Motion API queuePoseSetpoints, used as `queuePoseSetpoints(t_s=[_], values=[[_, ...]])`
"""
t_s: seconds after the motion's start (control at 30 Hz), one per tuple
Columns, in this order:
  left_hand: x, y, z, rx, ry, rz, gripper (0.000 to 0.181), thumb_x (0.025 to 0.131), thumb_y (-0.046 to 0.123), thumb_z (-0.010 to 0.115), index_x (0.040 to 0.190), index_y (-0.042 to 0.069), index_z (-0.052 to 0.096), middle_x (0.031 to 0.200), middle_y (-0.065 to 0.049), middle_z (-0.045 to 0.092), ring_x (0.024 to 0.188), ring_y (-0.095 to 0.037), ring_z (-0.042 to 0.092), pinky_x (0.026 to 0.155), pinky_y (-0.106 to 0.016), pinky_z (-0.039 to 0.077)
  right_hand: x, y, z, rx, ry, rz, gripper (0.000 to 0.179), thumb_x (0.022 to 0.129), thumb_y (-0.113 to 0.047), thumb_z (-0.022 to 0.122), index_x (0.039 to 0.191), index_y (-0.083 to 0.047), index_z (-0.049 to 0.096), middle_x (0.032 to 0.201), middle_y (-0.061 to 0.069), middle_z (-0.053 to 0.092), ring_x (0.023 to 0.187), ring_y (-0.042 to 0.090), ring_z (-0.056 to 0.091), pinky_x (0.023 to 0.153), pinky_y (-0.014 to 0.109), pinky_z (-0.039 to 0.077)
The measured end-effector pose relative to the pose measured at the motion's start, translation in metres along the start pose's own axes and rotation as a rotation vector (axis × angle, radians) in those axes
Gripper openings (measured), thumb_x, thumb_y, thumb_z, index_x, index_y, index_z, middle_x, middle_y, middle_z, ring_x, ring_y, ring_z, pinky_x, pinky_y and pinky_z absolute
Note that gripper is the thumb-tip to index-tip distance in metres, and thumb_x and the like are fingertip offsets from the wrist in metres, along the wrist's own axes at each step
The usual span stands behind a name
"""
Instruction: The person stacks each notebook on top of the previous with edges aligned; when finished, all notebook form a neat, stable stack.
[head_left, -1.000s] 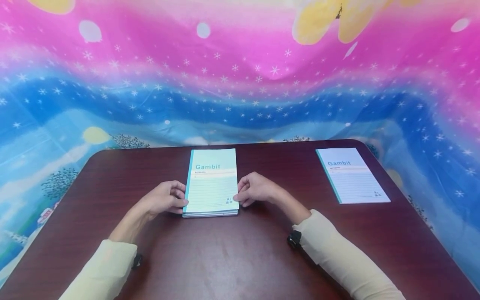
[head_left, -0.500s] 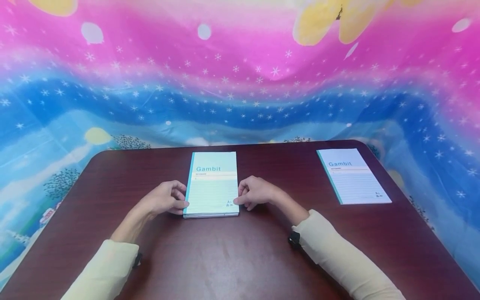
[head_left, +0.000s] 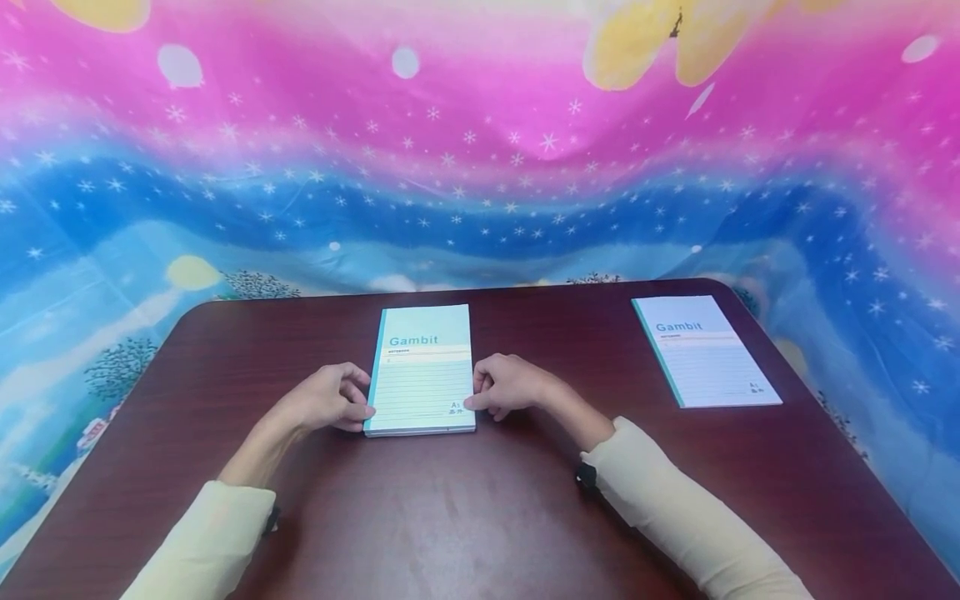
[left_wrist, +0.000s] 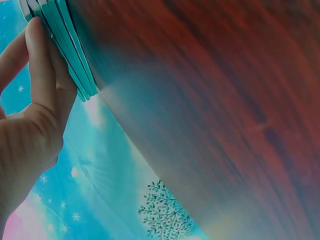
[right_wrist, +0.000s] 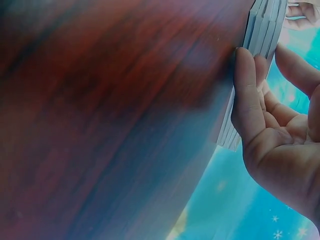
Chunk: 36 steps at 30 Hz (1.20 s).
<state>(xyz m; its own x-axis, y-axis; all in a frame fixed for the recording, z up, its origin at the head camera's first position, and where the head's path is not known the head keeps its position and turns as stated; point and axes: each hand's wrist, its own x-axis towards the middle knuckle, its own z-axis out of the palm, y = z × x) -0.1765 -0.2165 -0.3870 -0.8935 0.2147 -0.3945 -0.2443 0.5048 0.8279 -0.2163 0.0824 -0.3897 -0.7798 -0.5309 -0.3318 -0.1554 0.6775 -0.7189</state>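
Observation:
A stack of several notebooks (head_left: 423, 379) lies on the table; the top one has a pale cover reading "Gambit". My left hand (head_left: 330, 398) holds the stack's left side near its front corner, its thumb at the cover's edge. Teal spines (left_wrist: 72, 47) show against its fingers in the left wrist view. On the opposite side, my right hand (head_left: 510, 386) holds the right edge with bent fingers, thumb by the front corner. In the right wrist view, its fingertips (right_wrist: 245, 60) touch the pale page edges (right_wrist: 261, 27). The stack's edges look nearly flush.
Another "Gambit" notebook (head_left: 708, 354) lies flat at the right of the dark red-brown table (head_left: 450, 517). A colourful patterned cloth (head_left: 480, 167) hangs behind the table and along its sides.
The top notebook has moved slightly toward me and down, so less of the notebooks beneath shows at the front. Both hands stay at the stack's sides, the right slightly lower.

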Motion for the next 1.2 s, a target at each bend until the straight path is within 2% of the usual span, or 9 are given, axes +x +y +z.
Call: queuePoseSetpoints(t_s=[0.23,0.57,0.77,0.97,1.2], values=[[0.0,0.001,0.0,0.025,-0.01,-0.004,0.051,0.087,-0.008,0.072,0.129,-0.013,0.044,0.095,-0.018,0.06,0.076,-0.022,0.065,0.072,-0.038,0.062,0.0,-0.001,-0.001,-0.025,-0.004,-0.011,0.02,0.092,-0.019,0.077,0.088,-0.006,0.063,0.079,0.007,0.065,0.065,0.02,0.067,0.062,0.031,0.06],[-0.001,0.002,-0.002,0.042,0.0,-0.005,0.047,0.086,-0.005,0.075,0.125,-0.013,0.049,0.095,-0.018,0.06,0.077,-0.022,0.066,0.074,-0.039,0.062,0.001,0.003,-0.003,-0.003,-0.02,-0.01,0.021,0.092,-0.021,0.077,0.089,-0.006,0.063,0.082,0.008,0.069,0.067,0.02,0.07,0.063,0.031,0.06],[0.001,0.0,-0.004,0.021,0.026,0.014,0.044,0.086,-0.003,0.077,0.121,-0.011,0.052,0.092,-0.015,0.06,0.077,-0.023,0.063,0.075,-0.04,0.062,-0.001,0.005,-0.005,0.07,-0.026,-0.007,0.02,0.092,-0.019,0.077,0.094,-0.004,0.064,0.084,0.009,0.068,0.069,0.021,0.07,0.065,0.032,0.061],[0.003,-0.003,-0.009,-0.039,0.052,0.04,0.044,0.087,-0.002,0.076,0.122,-0.01,0.052,0.093,-0.014,0.06,0.079,-0.023,0.063,0.075,-0.04,0.062,-0.002,0.009,-0.009,0.154,0.009,-0.052,0.02,0.091,-0.013,0.077,0.099,-0.001,0.063,0.084,0.012,0.067,0.068,0.024,0.069,0.065,0.035,0.062],[0.004,0.002,-0.01,-0.076,0.059,0.066,0.043,0.089,0.001,0.075,0.124,-0.009,0.053,0.095,-0.014,0.061,0.081,-0.023,0.065,0.077,-0.039,0.062,-0.005,0.014,-0.017,0.23,0.033,-0.081,0.02,0.092,-0.009,0.075,0.102,0.001,0.063,0.09,0.015,0.07,0.076,0.028,0.069,0.069,0.038,0.062]])
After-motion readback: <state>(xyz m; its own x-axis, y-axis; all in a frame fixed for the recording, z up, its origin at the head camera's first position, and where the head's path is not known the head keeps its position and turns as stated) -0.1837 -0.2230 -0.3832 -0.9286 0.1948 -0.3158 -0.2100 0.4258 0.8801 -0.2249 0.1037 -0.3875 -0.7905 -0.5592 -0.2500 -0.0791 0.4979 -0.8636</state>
